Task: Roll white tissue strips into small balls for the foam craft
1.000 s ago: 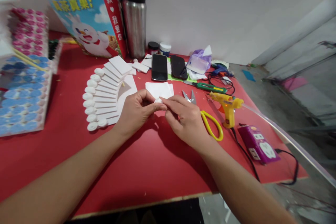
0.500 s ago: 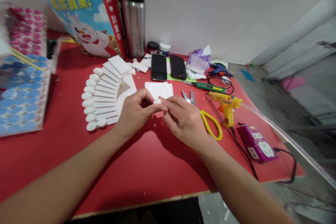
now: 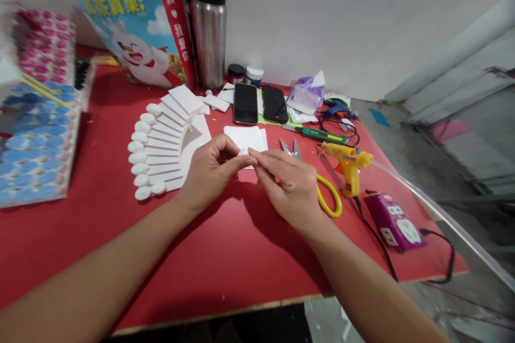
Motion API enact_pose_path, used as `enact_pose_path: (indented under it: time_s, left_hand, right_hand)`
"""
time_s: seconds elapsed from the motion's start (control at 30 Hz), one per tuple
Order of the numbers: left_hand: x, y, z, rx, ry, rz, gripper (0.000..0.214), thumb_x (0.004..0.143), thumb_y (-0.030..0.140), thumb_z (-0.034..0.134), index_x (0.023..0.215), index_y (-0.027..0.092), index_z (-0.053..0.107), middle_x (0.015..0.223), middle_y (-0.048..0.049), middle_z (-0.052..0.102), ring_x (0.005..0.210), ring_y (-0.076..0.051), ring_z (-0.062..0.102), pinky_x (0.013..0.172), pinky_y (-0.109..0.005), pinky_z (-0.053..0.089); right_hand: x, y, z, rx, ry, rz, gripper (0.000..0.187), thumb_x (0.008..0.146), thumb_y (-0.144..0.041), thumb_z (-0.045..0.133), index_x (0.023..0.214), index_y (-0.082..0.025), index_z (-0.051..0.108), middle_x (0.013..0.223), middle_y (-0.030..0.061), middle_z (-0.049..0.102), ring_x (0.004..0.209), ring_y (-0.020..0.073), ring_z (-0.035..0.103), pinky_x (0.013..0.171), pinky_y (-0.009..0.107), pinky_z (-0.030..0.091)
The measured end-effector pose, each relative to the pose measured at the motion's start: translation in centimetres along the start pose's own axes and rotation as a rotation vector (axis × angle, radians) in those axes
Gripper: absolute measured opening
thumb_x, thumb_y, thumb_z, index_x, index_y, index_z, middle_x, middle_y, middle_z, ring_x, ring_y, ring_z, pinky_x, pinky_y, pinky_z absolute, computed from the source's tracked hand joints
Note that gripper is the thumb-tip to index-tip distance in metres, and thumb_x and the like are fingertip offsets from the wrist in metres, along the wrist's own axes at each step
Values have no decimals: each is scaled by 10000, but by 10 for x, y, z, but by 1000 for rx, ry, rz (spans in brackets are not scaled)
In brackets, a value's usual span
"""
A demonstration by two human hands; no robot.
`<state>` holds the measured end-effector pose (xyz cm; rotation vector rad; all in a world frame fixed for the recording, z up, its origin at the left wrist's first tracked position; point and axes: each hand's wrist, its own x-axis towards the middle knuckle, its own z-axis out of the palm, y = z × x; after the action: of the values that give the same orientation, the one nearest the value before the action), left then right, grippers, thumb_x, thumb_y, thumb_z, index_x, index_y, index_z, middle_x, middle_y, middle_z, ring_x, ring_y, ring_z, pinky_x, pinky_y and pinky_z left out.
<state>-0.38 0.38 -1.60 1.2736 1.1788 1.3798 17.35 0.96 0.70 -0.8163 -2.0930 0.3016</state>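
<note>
Between the fingertips of both hands is a small white rolled piece [image 3: 243, 152], mostly covered by the fingers. My left hand [image 3: 213, 163] pinches it with thumb and forefinger from the left. From the right, my right hand [image 3: 287, 177] presses its fingertips on the same piece. Just behind the hands lie white paper squares [image 3: 243, 134]. To the left, white rolled rosettes [image 3: 139, 158] sit at the ends of white strips [image 3: 161, 153] laid out in a fan. Beside my right hand are yellow-handled scissors [image 3: 330, 198], partly hidden by it.
A yellow glue gun [image 3: 350, 163] stands at the right, near a purple power box [image 3: 394, 222] with cords. Behind lie a green-handled knife [image 3: 324, 135], two phones [image 3: 245, 103] and a tissue pack [image 3: 303, 94]. A steel flask [image 3: 210, 37] and blue rosette sheet [image 3: 36, 150] stand left.
My right fingers have shifted slightly over the white piece, covering more of it. My left hand keeps its pinch. The whole view has moved a little.
</note>
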Motion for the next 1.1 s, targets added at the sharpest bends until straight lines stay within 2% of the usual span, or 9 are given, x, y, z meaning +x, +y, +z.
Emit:
enact_pose_path:
  time_s: [0.07, 0.23, 0.6, 0.73, 0.93, 1.1]
  left_hand:
    - [0, 0, 0, 12, 6, -3, 350, 743, 348, 860, 718, 202, 542, 538, 66, 540, 457, -89, 483, 469, -219, 377]
    - [-2, 2, 0, 79, 25, 42, 407, 712, 402, 887, 669, 198, 538, 550, 61, 521, 472, -86, 453, 469, -228, 348]
    - [-3, 0, 1, 161, 18, 108, 435, 728, 457, 877, 662, 193, 538, 608, 44, 529, 530, -94, 456, 514, -238, 359]
    - [-2, 1, 0, 136, -7, 84, 408, 743, 447, 866, 688, 198, 547, 599, 48, 529, 516, -98, 468, 509, -234, 371]
    - [0, -1, -1, 109, -30, 106, 327, 776, 420, 841, 769, 198, 602, 669, 29, 591, 585, -117, 537, 574, -239, 430]
    - [1, -3, -2, 86, -43, 134, 238, 794, 338, 828, 834, 192, 645, 756, 18, 626, 664, -121, 572, 635, -237, 459]
  right_hand:
    - [0, 1, 0, 0, 8, -24, 295, 983, -142, 577, 1201, -217, 760, 1029, 73, 779, 884, 160, 742, 764, 283, 609]
    - [1, 2, -1, -64, 3, -119, 270, 967, -123, 587, 1173, -146, 759, 1008, 109, 779, 885, 165, 747, 769, 267, 611]
    - [0, 7, -7, -226, -79, -179, 291, 976, -169, 555, 1191, -159, 750, 1030, 116, 787, 852, 196, 752, 705, 300, 599]
    - [-1, 9, -8, -185, -57, -204, 302, 948, -138, 571, 1193, -134, 747, 1030, 125, 781, 846, 196, 747, 693, 301, 597]
    - [2, 7, -7, 28, 0, -70, 302, 928, -113, 578, 1136, -203, 779, 1013, 78, 785, 874, 164, 740, 754, 294, 603]
    - [8, 6, -6, 337, -9, 254, 156, 913, -171, 655, 975, -185, 798, 855, 40, 780, 667, 124, 701, 608, 252, 564]
